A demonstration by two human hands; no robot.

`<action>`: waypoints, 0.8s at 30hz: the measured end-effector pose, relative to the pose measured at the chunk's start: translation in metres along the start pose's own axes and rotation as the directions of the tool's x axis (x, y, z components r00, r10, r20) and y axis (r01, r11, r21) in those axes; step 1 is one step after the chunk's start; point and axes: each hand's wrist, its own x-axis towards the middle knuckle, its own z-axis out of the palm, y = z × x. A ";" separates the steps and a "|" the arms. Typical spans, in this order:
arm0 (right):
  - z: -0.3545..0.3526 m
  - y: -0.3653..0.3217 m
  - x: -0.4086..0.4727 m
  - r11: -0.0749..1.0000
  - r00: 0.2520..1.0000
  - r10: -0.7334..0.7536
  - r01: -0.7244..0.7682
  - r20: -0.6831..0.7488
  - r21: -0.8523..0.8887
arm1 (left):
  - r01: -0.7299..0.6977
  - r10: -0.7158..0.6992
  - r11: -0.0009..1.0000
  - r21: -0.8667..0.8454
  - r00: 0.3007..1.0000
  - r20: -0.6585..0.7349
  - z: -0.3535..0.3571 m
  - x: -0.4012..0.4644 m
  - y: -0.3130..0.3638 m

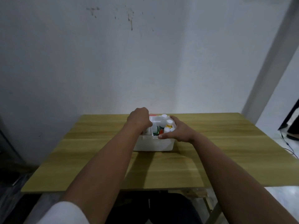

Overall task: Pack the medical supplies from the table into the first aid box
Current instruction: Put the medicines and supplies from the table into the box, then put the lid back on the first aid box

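Several white-capped bottles (169, 121) inside box (155, 143)

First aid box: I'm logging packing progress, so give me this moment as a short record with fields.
box: white first aid box, open, in the middle of the wooden table
contents: white-capped bottles, green and red packets, closely packed
left hand: left hand closed over the box's left side; what it grips is hidden
right hand: right hand on the right rim, thumb on the front edge
loose supplies on table: none visible

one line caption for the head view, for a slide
Both hands, left and right, reach into a filled white first aid box on a wooden table.
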 end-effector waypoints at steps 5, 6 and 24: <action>-0.010 -0.004 0.009 0.995 0.998 0.055 -0.054 0.015 -0.079 | 0.064 -0.060 0.998 0.021 0.988 -0.144 -0.003 0.016 -0.018; -0.013 -0.005 0.012 0.996 0.997 0.083 -0.082 0.004 -0.044 | 0.080 -0.084 0.996 -0.026 0.981 -0.178 -0.003 0.020 -0.028; -0.033 -0.004 0.069 0.847 0.918 0.386 -0.315 -0.088 0.428 | 0.504 -0.248 0.505 -0.701 0.862 0.442 0.014 0.070 -0.089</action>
